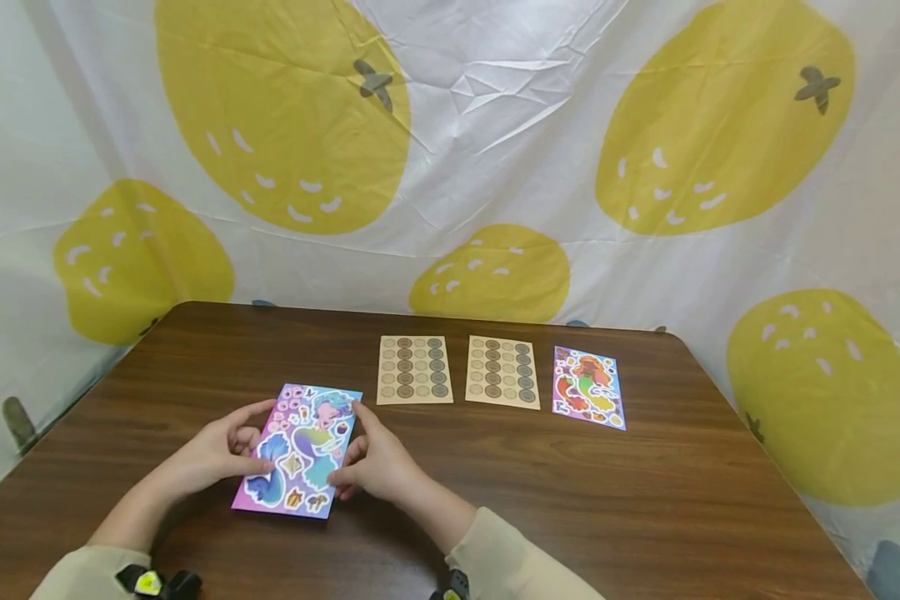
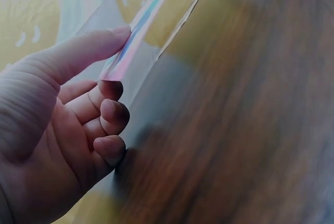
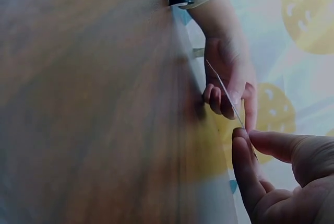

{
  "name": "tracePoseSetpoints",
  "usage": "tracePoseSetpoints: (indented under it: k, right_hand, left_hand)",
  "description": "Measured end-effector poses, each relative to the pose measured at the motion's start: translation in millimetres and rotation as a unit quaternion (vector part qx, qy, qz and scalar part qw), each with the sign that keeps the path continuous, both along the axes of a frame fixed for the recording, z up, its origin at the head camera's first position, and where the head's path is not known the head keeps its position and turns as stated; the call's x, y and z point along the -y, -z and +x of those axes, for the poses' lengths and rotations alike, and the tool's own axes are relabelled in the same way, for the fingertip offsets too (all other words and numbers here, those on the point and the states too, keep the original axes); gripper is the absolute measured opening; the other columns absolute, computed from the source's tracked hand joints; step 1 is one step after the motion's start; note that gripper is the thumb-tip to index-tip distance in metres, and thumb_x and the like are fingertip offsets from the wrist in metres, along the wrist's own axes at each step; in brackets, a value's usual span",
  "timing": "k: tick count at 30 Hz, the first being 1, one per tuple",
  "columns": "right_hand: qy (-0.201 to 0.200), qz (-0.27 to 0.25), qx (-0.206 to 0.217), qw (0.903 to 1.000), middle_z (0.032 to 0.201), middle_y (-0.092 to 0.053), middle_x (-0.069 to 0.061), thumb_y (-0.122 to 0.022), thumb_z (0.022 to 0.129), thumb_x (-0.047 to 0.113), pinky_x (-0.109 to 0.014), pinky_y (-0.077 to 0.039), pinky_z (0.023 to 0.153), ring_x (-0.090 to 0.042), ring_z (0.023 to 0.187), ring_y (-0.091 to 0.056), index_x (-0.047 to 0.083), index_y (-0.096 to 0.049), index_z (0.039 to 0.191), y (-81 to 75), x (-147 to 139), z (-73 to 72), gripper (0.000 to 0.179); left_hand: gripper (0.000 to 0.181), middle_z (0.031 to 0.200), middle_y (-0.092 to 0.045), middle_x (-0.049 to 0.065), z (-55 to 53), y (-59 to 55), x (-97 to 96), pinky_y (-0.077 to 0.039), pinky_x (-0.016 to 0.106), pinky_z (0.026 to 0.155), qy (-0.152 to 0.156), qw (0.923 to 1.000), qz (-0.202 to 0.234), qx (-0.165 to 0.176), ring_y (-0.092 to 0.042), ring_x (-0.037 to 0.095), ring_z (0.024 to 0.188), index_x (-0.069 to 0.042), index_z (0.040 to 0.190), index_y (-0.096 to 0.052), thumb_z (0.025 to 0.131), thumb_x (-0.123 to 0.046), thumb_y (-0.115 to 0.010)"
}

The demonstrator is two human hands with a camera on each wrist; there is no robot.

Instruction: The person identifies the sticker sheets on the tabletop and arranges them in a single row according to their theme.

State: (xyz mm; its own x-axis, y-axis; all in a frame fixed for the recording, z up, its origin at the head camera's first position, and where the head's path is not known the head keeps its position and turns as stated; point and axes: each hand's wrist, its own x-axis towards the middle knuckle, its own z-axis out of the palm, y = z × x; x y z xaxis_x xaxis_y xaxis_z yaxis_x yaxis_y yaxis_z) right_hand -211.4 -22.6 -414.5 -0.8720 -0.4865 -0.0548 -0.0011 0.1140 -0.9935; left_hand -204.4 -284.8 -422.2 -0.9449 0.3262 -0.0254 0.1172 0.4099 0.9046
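Note:
A mermaid sticker sheet (image 1: pixel 292 464), purple and blue, is held between both hands above the near left part of the table. My left hand (image 1: pixel 221 450) pinches its left edge, thumb on the printed face and fingers behind, as the left wrist view shows with the sheet (image 2: pixel 138 31) nearly edge-on. On the opposite edge my right hand (image 1: pixel 378 458) pinches with its thumb in front. From the right wrist view the sheet (image 3: pixel 229 98) is a thin line between the two hands, slightly tilted.
Two tan sheets of round stickers (image 1: pixel 414 371) (image 1: pixel 502 372) lie side by side at the table's back. Right of them lies another mermaid sheet (image 1: pixel 588 387), red-haired. The dark wooden table (image 1: pixel 607 517) meets a white curtain with yellow fruit (image 1: pixel 487 192) behind.

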Motion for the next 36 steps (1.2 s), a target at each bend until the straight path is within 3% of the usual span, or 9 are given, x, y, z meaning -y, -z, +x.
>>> tracePoseSetpoints:
  k: [9,15,23,36]
  right_hand:
    - [-0.006,0.025,-0.014,0.9996,0.069,-0.059,-0.009,-0.075,0.071,-0.015,-0.035,-0.055,0.048,-0.019,0.049,-0.060,0.007,-0.024,0.151,4.3,2.2,-2.2,0.097]
    - [-0.015,0.073,-0.031,0.9967,0.065,-0.059,-0.006,-0.078,0.073,-0.008,-0.032,-0.051,0.042,-0.016,0.045,-0.057,0.003,-0.028,0.149,5.9,3.5,-4.5,0.091]
    - [-0.031,0.140,-0.056,0.9880,0.060,-0.059,-0.001,-0.082,0.074,0.004,-0.024,-0.041,0.034,-0.013,0.041,-0.052,0.002,-0.034,0.146,6.9,8.3,-6.8,0.087]
    - [-0.014,0.224,-0.097,0.9696,0.060,-0.056,0.002,-0.086,0.070,0.013,-0.024,-0.039,0.035,-0.013,0.039,-0.049,0.009,-0.041,0.144,7.7,18.3,-8.6,0.087]
  left_hand:
    - [0.091,0.069,-0.052,0.006,0.8,-1.4,2.9,-0.040,0.027,0.057,-0.001,0.9994,-0.035,-0.007,-0.048,0.014,0.059,0.001,0.148,-0.023,0.079,-0.019,-0.079]
    - [0.095,0.067,-0.051,0.005,1.7,-1.7,4.4,-0.040,0.027,0.056,0.004,0.9992,-0.040,0.000,-0.046,0.013,0.058,0.001,0.149,-0.020,0.078,-0.019,-0.080]
    - [0.095,0.067,-0.049,0.001,3.1,-3.1,8.5,-0.037,0.026,0.054,0.022,0.9982,-0.056,0.000,-0.042,0.010,0.057,0.007,0.147,-0.021,0.077,-0.017,-0.080]
    - [0.093,0.067,-0.049,0.002,4.1,-4.3,10.6,-0.035,0.025,0.051,0.035,0.9962,-0.080,0.000,-0.041,0.009,0.055,0.013,0.144,-0.024,0.077,-0.018,-0.081]
